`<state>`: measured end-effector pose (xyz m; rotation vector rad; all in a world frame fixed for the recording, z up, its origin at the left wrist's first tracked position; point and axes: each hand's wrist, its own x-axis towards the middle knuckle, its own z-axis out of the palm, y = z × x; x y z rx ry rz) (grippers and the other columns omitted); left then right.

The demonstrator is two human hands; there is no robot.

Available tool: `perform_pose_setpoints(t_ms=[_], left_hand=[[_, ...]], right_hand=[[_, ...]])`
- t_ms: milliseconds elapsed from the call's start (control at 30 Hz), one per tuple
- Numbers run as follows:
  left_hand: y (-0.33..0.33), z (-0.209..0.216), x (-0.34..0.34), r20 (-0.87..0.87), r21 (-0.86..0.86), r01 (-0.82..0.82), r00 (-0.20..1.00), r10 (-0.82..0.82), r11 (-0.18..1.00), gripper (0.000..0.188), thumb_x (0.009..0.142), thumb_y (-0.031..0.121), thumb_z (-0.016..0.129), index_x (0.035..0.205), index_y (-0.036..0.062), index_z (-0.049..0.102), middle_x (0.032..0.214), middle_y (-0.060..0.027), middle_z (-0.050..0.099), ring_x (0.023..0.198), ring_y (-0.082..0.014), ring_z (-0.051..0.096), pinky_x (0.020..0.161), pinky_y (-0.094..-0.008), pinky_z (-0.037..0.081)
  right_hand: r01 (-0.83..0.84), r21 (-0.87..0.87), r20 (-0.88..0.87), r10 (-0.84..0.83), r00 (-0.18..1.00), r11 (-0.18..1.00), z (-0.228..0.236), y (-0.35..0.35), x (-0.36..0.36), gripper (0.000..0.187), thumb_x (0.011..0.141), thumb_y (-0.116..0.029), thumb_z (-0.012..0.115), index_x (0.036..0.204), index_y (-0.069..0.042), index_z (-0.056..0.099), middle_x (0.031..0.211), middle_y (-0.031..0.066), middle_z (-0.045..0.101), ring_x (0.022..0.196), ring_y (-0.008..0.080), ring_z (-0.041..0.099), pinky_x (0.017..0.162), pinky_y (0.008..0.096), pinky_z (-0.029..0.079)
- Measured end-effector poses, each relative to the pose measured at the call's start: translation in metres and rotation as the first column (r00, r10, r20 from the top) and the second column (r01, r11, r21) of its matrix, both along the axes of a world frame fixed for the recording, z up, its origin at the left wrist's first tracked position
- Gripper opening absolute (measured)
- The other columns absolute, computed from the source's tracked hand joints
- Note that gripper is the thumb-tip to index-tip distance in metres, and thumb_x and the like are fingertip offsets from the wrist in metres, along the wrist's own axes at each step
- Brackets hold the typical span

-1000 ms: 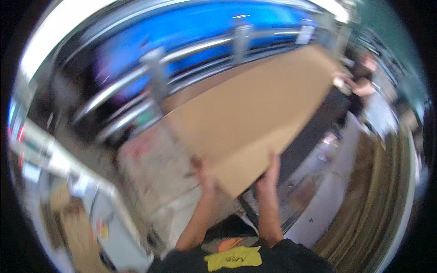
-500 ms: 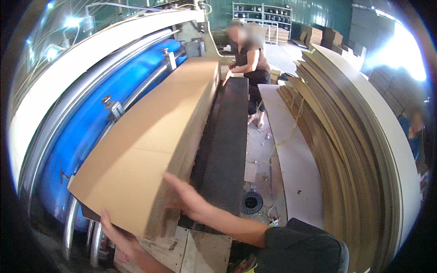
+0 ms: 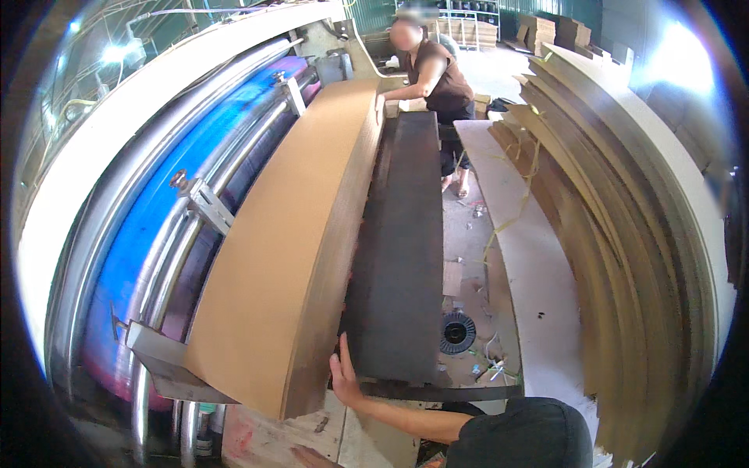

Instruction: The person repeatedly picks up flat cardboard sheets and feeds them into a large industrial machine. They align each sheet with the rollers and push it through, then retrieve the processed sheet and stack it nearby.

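A tall, long stack of brown cardboard sheets (image 3: pixel 269 257) lies lengthwise alongside the roller machine. At its near right side is my right hand (image 3: pixel 345 381), fingers stretched up and apart, close against or touching the side; exact contact is unclear. My left hand (image 3: pixel 310 457) shows only as a blurred piece at the lower edge, below the stack's near end, with its fingers not readable. At the far end a co-worker (image 3: pixel 437 74) has a hand against the stack's right side.
To the left turns or rests a blue roller (image 3: pixel 168 207) with metal bars and a clamp bracket (image 3: pixel 209 204). A dark flat bed (image 3: pixel 402 257) runs right of the stack. Farther right stand bundled cardboard sheets (image 3: pixel 624 234). A black spool (image 3: pixel 457 333) lies on the floor.
My left hand has left the stack's near corner and dropped to the lower edge. My right hand has moved from the top edge down the side. A metal plate now shows at the near left.
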<state>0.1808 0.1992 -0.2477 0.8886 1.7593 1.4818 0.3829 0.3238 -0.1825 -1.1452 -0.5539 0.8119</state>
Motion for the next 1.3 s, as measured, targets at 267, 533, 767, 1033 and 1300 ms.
perform_pose_setpoints(t_ms=[267, 533, 767, 1033, 1300], left_hand=[[0.003, 0.005, 0.013, -0.277, 0.108, 0.117, 0.957, -0.083, 0.987, 0.078, 0.102, 0.045, 0.042, 0.161, 0.0043, 0.010, 0.167, -0.0178, 0.013, 0.153, -0.0327, 0.019, 0.124, -0.0455, 0.018], [0.146, 0.059, 0.026, -0.347, 0.510, 0.150, 0.937, 0.042, 0.847, 0.076, 0.106, 0.053, 0.022, 0.162, 0.0036, 0.006, 0.170, -0.0131, 0.003, 0.156, -0.0311, 0.011, 0.127, -0.0451, 0.008], [0.151, 0.048, 0.013, -0.284, 0.515, 0.097, 0.957, 0.063, 0.852, 0.077, 0.105, 0.055, 0.022, 0.162, 0.0046, 0.006, 0.170, -0.0121, 0.003, 0.156, -0.0309, 0.011, 0.127, -0.0464, 0.008], [0.160, 0.045, 0.017, -0.302, 0.510, 0.090, 0.950, 0.080, 0.855, 0.078, 0.105, 0.057, 0.022, 0.162, 0.0058, 0.007, 0.170, -0.0110, 0.003, 0.156, -0.0308, 0.010, 0.127, -0.0479, 0.009], [0.162, 0.054, 0.011, -0.232, 0.546, 0.065, 0.970, 0.077, 0.835, 0.079, 0.104, 0.059, 0.022, 0.162, 0.0069, 0.007, 0.170, -0.0098, 0.004, 0.156, -0.0306, 0.010, 0.127, -0.0494, 0.010]], right_hand=[[0.291, 0.032, 0.313, -0.287, 0.905, 0.956, -0.010, 0.092, -0.057, 0.069, 0.102, -0.025, 0.042, 0.159, 0.005, 0.015, 0.167, 0.0238, 0.014, 0.156, 0.0351, 0.009, 0.125, 0.0436, 0.005], [0.251, 0.161, 0.329, -0.292, 0.898, 0.954, -0.020, 0.086, -0.017, 0.066, 0.104, -0.028, 0.039, 0.157, 0.007, 0.019, 0.165, 0.0255, 0.017, 0.154, 0.0370, 0.014, 0.125, 0.0469, 0.010], [0.266, 0.100, 0.433, -0.283, 0.856, 0.959, -0.029, 0.129, 0.020, 0.063, 0.106, -0.031, 0.028, 0.158, 0.005, 0.021, 0.166, 0.0229, 0.015, 0.155, 0.0360, 0.012, 0.125, 0.0452, 0.010], [0.252, 0.048, 0.394, -0.250, 0.885, 0.967, -0.017, 0.136, 0.015, 0.064, 0.108, -0.033, 0.026, 0.158, 0.005, 0.017, 0.167, 0.0223, 0.014, 0.155, 0.0354, 0.011, 0.125, 0.0453, 0.007], [0.204, 0.122, 0.350, -0.234, 0.907, 0.971, -0.034, 0.136, 0.027, 0.069, 0.108, -0.040, 0.024, 0.158, 0.006, 0.017, 0.166, 0.0238, 0.014, 0.155, 0.0374, 0.009, 0.125, 0.0449, 0.003]])
